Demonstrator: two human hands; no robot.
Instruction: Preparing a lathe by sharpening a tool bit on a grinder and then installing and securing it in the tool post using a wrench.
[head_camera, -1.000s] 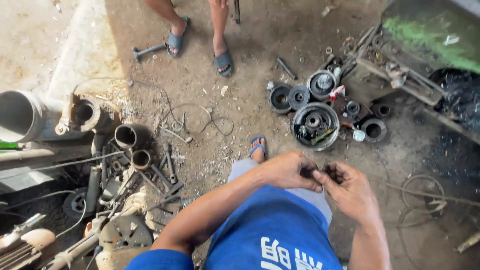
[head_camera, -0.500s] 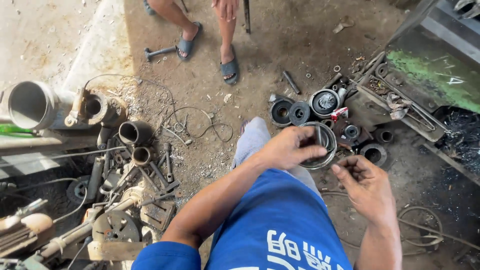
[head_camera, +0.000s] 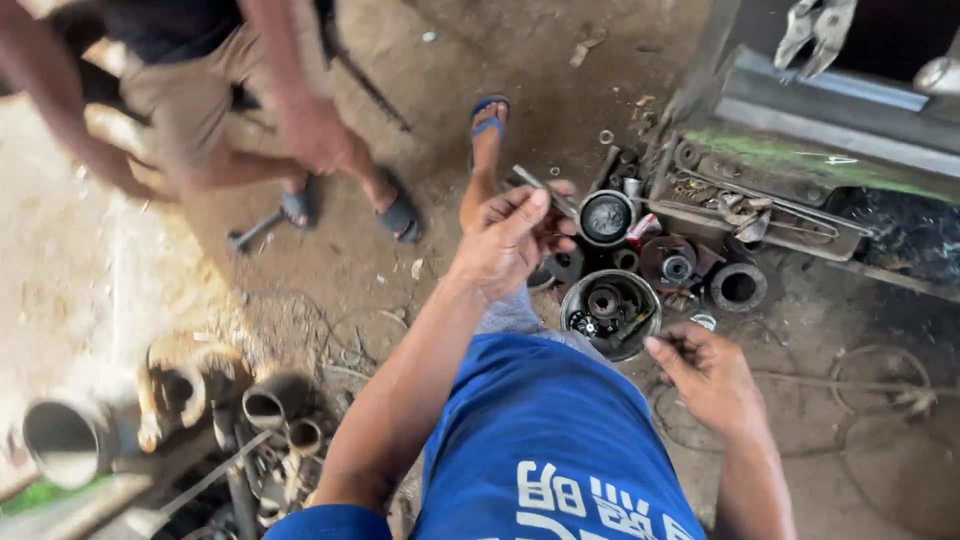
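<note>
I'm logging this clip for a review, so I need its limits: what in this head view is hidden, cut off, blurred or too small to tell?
- Left hand: it pinches a thin metal piece; too small to tell what kind.
- Right hand: fingers curled, so anything inside is hidden.
- Round metal container: the parts inside are too small and dark to name.
- Other person: cut off by the top edge and motion-blurred.
- Pipes at lower left: blurred.

A blurred bystander (head_camera: 200, 110) is cut off at the top edge.
</note>
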